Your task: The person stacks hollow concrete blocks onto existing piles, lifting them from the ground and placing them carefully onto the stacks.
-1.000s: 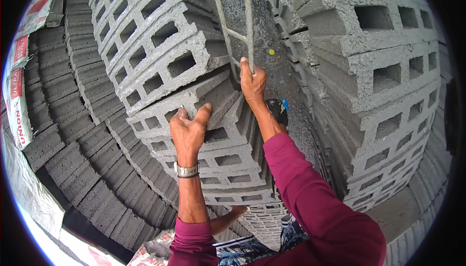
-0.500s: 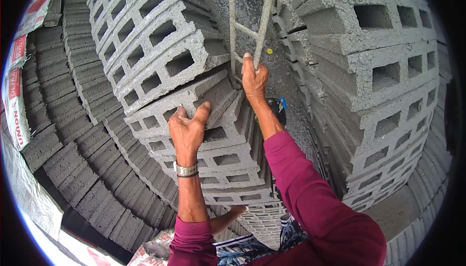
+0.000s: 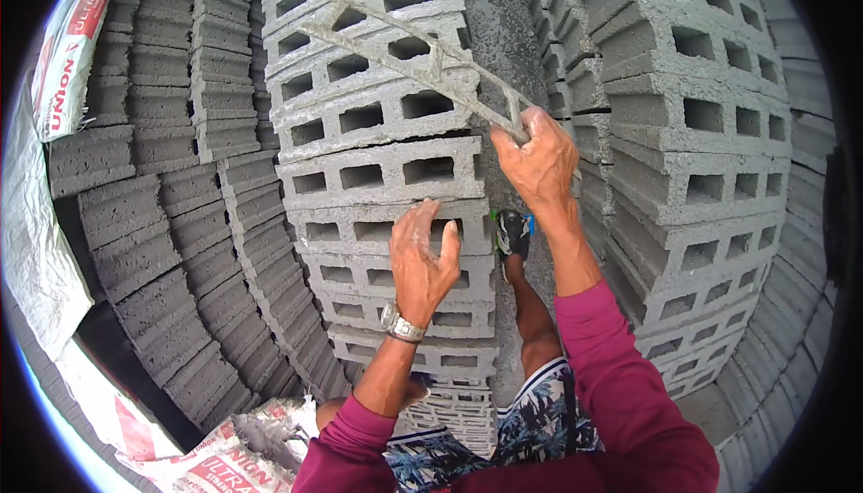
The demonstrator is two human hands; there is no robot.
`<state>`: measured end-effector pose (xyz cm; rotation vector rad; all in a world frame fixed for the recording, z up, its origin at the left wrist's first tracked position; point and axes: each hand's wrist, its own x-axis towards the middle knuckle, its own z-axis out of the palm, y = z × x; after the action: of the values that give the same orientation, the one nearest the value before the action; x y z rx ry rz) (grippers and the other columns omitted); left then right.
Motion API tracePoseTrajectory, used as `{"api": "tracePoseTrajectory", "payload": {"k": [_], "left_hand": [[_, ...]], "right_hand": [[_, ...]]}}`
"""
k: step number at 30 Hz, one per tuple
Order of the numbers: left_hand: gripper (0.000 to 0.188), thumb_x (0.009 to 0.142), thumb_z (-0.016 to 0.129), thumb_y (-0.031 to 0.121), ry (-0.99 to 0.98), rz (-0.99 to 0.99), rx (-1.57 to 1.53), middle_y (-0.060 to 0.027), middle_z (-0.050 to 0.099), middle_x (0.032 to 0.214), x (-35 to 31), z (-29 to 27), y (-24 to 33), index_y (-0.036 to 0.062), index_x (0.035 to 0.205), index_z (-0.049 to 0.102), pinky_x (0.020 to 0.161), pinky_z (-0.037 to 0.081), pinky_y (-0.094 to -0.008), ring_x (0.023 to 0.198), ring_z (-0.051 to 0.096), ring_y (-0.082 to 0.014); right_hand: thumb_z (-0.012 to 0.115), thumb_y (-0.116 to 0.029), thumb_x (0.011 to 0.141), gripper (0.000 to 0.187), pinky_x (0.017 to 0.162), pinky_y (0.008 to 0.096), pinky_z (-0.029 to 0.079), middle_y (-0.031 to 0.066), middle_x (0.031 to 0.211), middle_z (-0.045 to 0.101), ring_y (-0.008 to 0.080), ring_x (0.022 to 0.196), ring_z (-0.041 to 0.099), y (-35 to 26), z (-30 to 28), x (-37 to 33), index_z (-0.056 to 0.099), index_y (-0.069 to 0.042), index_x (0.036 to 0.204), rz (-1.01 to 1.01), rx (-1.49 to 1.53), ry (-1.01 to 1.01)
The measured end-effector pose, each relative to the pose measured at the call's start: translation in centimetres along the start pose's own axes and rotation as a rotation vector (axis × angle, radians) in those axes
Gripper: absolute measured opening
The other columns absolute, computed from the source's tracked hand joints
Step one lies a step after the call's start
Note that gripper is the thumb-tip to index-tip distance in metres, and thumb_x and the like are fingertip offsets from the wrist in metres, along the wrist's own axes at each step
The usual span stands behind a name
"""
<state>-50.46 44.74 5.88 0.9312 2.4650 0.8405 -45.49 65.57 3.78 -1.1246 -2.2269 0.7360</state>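
Observation:
My right hand (image 3: 541,162) is closed around one end of a narrow, ladder-like frame (image 3: 436,63) caked with grey cement. The frame slants away to the upper left, over the face of the middle stack of hollow concrete blocks (image 3: 387,153). Lower down, my left hand (image 3: 421,264) has its fingers stretched out and its thumb apart, holding nothing. Its fingertips are at the front of a block in the same stack; whether they touch it I cannot tell. A metal watch (image 3: 402,323) circles the left wrist.
Another tall stack of hollow blocks (image 3: 692,115) stands on the right, across a narrow wet gap (image 3: 503,17). My shoe (image 3: 513,233) is in that gap. Rows of grey blocks (image 3: 162,223) fill the left. Red-and-white sacks (image 3: 238,457) lie at the lower left.
The frame has swung from upright over the gap to slanting left across the blocks. My right hand has moved right and down; my left hand has moved right along the stack. The view has turned.

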Motion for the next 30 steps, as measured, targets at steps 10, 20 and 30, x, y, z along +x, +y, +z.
{"api": "tracePoseTrajectory", "payload": {"k": [10,20,30], "left_hand": [[0.042,0.094,0.063,0.022,0.351,-0.579,-0.168,-0.0206,0.07,0.114,-17.9,-16.3,-15.9,-0.0071,0.124,0.063,0.092,0.052,-0.0349,0.102,0.068,-0.0242],[0.049,0.088,0.068,0.026,0.24,-0.922,-0.377,-0.0188,0.07,0.114,-25.8,-18.6,-22.8,-0.0101,0.121,0.063,0.092,0.049,-0.0334,0.101,0.066,-0.024],[0.096,0.069,0.081,0.039,-0.4,-0.822,-0.098,-0.0279,0.056,0.137,-27.9,-15.7,-30.2,-0.0153,0.14,0.045,0.107,0.041,-0.0355,0.129,0.055,-0.0333]], "right_hand": [[0.069,-0.027,0.087,0.035,0.093,0.0445,0.046,0.0138,0.101,0.067,0.0336,0.097,0.062,-9.7,2.7,-2.0,0.068,-0.005,0.114,-0.304,-0.001,-0.166],[0.067,-0.034,0.087,0.037,0.079,0.0466,0.052,0.0274,0.091,0.07,0.0396,0.088,0.069,-14.8,-12.6,-36.3,0.075,0.001,0.094,0.215,-0.229,-0.764],[0.066,-0.051,0.088,0.064,0.102,0.0495,0.034,0.0263,0.099,0.07,0.0371,0.103,0.063,-15.5,-5.9,-44.8,0.07,0.011,0.104,0.164,-0.401,-0.635]]}}
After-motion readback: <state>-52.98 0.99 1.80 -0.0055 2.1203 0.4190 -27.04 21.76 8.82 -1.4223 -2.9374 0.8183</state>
